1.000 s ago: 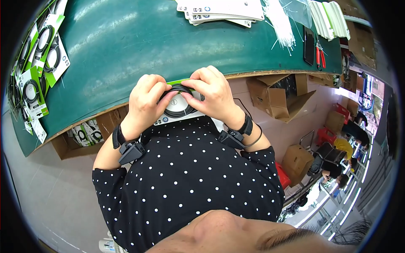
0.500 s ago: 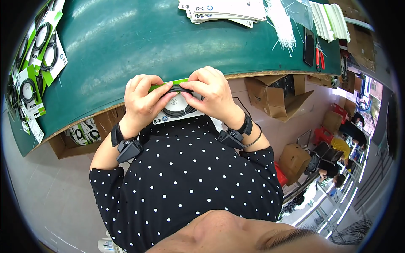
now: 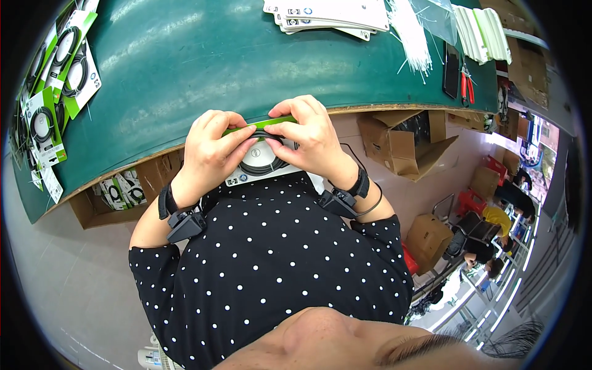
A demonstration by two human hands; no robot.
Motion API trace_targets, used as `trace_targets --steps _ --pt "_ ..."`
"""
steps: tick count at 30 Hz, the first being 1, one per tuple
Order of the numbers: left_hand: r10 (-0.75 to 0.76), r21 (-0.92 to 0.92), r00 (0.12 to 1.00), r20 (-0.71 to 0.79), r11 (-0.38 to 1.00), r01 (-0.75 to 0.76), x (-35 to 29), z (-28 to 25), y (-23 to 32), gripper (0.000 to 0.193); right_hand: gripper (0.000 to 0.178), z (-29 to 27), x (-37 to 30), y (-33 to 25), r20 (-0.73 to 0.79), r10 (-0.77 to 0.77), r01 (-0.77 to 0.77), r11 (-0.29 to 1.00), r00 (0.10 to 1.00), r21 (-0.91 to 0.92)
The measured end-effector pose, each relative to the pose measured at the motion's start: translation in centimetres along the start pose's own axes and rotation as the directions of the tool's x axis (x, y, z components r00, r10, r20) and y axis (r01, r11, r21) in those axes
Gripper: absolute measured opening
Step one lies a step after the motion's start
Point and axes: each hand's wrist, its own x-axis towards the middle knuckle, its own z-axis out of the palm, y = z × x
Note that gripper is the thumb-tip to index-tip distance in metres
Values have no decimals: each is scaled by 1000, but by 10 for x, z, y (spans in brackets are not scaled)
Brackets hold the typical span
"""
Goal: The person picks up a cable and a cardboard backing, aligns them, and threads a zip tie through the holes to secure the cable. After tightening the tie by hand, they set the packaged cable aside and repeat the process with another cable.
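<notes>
A coiled black cable (image 3: 259,168) lies on a white and green backing card (image 3: 237,179) just off the table's near edge. My left hand (image 3: 211,145) grips the coil's upper left part, thumb and index finger pinched at its top. From the other side my right hand (image 3: 310,137) pinches the upper right of the coil and card, its index finger a little raised. Both thumbs almost meet at the top of the coil. Fingers behind the card are hidden.
The green table (image 3: 185,55) bears carded cables (image 3: 43,123) at left, a stack of white cards (image 3: 333,15), white cable ties (image 3: 410,40), a phone (image 3: 451,71) and red-handled pliers (image 3: 467,86). Cardboard boxes (image 3: 401,148) stand beyond its edge. Several people sit at far right.
My right index finger has lifted slightly off the card's top edge. My left hand has shifted a little to the right along the coil; both hands keep their grip.
</notes>
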Motion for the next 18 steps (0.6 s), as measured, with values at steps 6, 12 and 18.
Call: trace_targets --steps 6,12,18 --pt "-8 -43 998 63 999 11 -14 1 10 19 14 -1 -12 -13 72 60 -63 997 996 40" --pt "-158 -181 948 277 960 213 -37 7 16 17 11 0 -29 -24 132 85 -90 995 988 31" --pt "-330 -472 768 549 636 611 -55 23 6 19 9 -5 -35 -33 214 82 -76 997 973 -34"
